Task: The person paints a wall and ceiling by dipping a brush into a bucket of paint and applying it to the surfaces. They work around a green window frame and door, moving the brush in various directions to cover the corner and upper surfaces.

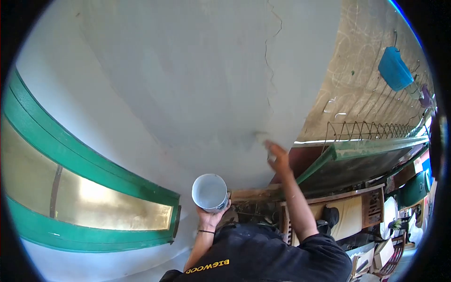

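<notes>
My left hand (212, 217) is wrapped round the lower side of a pale round paint tub (209, 182), whose open top is tilted toward the camera. Its inside looks whitish; how much paint it contains is hard to tell. Farther up and to the right, my right hand (278, 158) is closed on a paintbrush (262, 137). The brush's light bristles touch, or nearly touch, the pale grey wall (197, 89), and its handle is mostly covered by my fingers. A thin jagged crack (266, 55) runs down the wall above the brush.
A green-framed window (112, 176) is set at the left. Right of the wall stand a green-edged dark board (361, 160) and a wire rack (376, 129), with a blue container (394, 68) hanging above. Lower right are a wooden cushioned bench (345, 216) and a chair (392, 258).
</notes>
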{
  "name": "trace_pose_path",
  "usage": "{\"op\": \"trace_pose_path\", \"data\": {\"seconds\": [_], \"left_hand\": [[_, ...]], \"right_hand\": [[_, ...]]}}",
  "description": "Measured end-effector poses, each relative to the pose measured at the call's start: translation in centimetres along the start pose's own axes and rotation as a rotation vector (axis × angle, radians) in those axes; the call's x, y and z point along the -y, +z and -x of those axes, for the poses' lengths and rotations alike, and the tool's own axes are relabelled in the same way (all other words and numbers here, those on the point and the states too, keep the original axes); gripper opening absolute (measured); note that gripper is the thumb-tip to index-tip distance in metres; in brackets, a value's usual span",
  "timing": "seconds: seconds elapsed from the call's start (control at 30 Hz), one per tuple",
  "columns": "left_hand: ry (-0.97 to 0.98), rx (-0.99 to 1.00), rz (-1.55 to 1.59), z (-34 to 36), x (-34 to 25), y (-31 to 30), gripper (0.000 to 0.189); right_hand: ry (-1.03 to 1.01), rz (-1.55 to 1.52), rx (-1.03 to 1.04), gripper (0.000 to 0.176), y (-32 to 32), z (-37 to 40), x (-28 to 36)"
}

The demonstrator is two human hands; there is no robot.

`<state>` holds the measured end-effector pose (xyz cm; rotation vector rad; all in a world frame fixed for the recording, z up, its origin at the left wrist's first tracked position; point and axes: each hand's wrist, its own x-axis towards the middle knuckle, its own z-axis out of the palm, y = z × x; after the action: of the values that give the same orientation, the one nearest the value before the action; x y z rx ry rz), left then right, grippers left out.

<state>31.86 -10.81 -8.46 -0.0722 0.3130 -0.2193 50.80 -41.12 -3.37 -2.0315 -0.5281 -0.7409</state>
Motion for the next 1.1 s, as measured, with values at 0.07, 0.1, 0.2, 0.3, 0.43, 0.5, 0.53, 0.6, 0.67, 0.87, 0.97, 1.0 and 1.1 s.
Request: {"op": "trace_pose_path", "data": {"seconds": [0.07, 0.1, 0.2, 0.3, 0.43, 0.5, 0.53, 0.6, 0.67, 0.87, 0.97, 1.0, 1.1], "left_hand": [[-0.019, 0.014, 0.029, 0.1, -0.2, -0.2, 0.087], [-0.034, 0.009, 0.054, 0.2, -0.4, -0.3, 0.088], [-0.074, 0.002, 0.106, 0.1, -0.4, -0.2, 0.089], [-0.092, -0.012, 0.108, -0.3, -0.4, 0.2, 0.088], [-0.077, -0.013, -0.006, -1.5, -1.0, 0.9, 0.088], [-0.072, 0.005, -0.035, -3.3, -1.8, 1.3, 0.087], [-0.074, -0.002, -0.037, -4.0, -2.3, 0.6, 0.085], [-0.081, -0.011, -0.036, -5.0, -3.0, 0.5, 0.083], [-0.099, -0.005, -0.025, -5.9, -3.6, 1.3, 0.082], [-0.177, 0.002, 0.118, -8.9, -4.7, 2.9, 0.077], [-0.193, 0.047, 0.168, -10.1, -5.0, 3.9, 0.076], [-0.208, 0.061, 0.142, -10.5, -5.3, 3.8, 0.077], [-0.241, 0.1, 0.076, -11.8, -6.4, 3.5, 0.078]], "right_hand": [[-0.164, 0.052, -0.116, 0.048, -2.3, -5.0, 1.2], [-0.213, 0.05, -0.169, 0.052, -3.8, -7.2, 2.8], [-0.394, 0.181, -0.344, 0.038, -7.0, -13.0, 7.8], [-0.6, 0.205, -0.455, 0.025, -9.1, -16.7, 11.4], [-0.745, 0.265, -0.575, 0.02, -8.2, -18.0, 11.4], [-0.669, 0.259, -0.457, 0.016, -6.1, -15.4, 8.2], [-0.625, 0.252, -0.394, 0.014, -4.5, -13.2, 6.0], [-0.564, 0.187, -0.351, 0.008, -0.8, -7.5, 1.5], [-0.443, 0.256, -0.228, 0.012, 1.6, -1.7, -0.9], [0.124, 0.091, 0.057, 0.039, 5.9, 9.7, -4.3], [0.309, 0.081, 0.113, 0.044, 5.4, 10.2, -4.4], [0.25, 0.079, 0.086, 0.044, 4.8, 8.7, -4.0], [0.036, 0.158, -0.002, 0.037, 2.1, 2.3, -2.0]]}}
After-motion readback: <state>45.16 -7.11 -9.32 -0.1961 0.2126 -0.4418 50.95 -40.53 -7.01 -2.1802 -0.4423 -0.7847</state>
